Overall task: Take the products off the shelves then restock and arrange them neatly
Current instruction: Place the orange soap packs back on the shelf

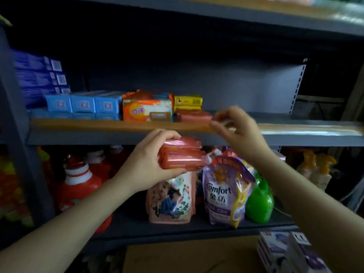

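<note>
While left hand [149, 164] grips a red plastic-wrapped soap pack [181, 152], right hand [234, 127] pinches something blurred at the wooden shelf [118, 125]; restocking looks partly done, right side bare.

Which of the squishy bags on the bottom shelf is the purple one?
The Comfort pouch is the purple one. It stands on the right, next to the green bottle. The other bag, the pink floral pouch, stands left of it, below the left hand.

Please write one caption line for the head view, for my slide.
Left hand grips a red soap pack below the shelf; right hand pinches the wrapper end of another pack lying there.
</note>
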`<move>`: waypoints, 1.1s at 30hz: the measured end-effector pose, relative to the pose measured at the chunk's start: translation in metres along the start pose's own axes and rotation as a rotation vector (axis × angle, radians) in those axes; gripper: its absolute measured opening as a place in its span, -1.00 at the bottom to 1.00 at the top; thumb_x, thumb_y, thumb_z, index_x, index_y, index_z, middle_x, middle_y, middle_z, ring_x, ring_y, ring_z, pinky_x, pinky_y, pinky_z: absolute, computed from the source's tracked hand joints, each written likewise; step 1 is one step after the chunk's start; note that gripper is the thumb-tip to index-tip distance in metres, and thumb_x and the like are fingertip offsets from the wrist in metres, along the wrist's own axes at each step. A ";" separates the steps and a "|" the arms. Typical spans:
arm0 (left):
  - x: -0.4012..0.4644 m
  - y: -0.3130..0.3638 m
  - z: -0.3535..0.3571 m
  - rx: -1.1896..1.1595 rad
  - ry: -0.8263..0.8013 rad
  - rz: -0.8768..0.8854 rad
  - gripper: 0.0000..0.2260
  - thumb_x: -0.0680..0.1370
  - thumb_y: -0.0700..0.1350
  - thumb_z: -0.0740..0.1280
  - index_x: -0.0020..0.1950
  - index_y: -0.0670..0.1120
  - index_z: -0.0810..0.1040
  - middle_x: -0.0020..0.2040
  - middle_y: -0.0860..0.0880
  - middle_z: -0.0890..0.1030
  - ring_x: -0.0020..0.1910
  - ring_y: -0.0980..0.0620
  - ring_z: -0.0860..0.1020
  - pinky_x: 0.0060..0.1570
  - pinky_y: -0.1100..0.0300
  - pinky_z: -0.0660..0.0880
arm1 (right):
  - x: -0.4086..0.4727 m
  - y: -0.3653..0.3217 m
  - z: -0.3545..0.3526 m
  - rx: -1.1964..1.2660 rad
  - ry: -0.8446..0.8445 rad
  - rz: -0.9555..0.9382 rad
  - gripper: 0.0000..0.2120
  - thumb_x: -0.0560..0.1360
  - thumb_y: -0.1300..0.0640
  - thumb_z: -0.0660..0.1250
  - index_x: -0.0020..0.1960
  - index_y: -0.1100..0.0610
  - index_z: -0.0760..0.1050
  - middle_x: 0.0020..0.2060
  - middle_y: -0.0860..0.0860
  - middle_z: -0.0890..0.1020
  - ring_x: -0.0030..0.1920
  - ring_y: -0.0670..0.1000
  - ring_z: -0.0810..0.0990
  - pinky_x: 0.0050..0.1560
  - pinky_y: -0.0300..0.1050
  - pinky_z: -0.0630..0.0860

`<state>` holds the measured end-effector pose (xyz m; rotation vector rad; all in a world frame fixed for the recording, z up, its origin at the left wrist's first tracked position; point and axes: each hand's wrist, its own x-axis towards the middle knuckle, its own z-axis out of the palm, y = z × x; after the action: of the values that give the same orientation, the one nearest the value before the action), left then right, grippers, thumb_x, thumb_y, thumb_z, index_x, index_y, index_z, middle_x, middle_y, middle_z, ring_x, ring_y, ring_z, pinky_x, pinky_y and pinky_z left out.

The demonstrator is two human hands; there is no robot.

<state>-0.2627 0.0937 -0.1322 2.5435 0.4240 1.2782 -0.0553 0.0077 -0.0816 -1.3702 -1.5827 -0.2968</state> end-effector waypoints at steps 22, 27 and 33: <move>0.062 -0.027 -0.037 0.108 0.215 0.044 -0.45 0.22 0.26 0.40 0.15 0.29 0.30 0.11 0.44 0.32 0.12 0.40 0.35 0.01 0.54 0.31 | 0.165 0.110 0.046 -0.429 -0.784 0.075 -0.64 0.50 0.03 0.34 0.29 -0.04 0.48 0.29 0.00 0.48 0.22 0.04 0.49 0.28 -0.10 0.37; 0.069 -0.024 -0.039 0.105 0.222 0.042 -0.45 0.20 0.30 0.39 0.13 0.41 0.27 0.10 0.45 0.32 0.10 0.34 0.38 -0.11 0.43 0.39 | 0.166 0.107 0.053 -0.462 -0.712 0.091 -0.59 0.53 -0.02 0.28 0.33 0.06 0.39 0.27 0.06 0.46 0.22 0.09 0.46 0.24 -0.07 0.37; 0.063 -0.027 -0.032 0.069 0.211 0.061 -0.46 0.21 0.25 0.41 0.13 0.37 0.30 0.11 0.41 0.36 0.09 0.36 0.40 -0.05 0.53 0.37 | 0.170 0.103 0.053 -0.418 -0.702 0.056 -0.77 0.55 0.06 0.24 0.14 -0.01 0.25 -0.09 0.00 0.49 -0.11 0.03 0.48 -0.04 -0.08 0.37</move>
<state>-0.2566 0.1453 -0.0768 2.5031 0.4435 1.5891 0.0271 0.1844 -0.0160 -1.9818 -2.1240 -0.1130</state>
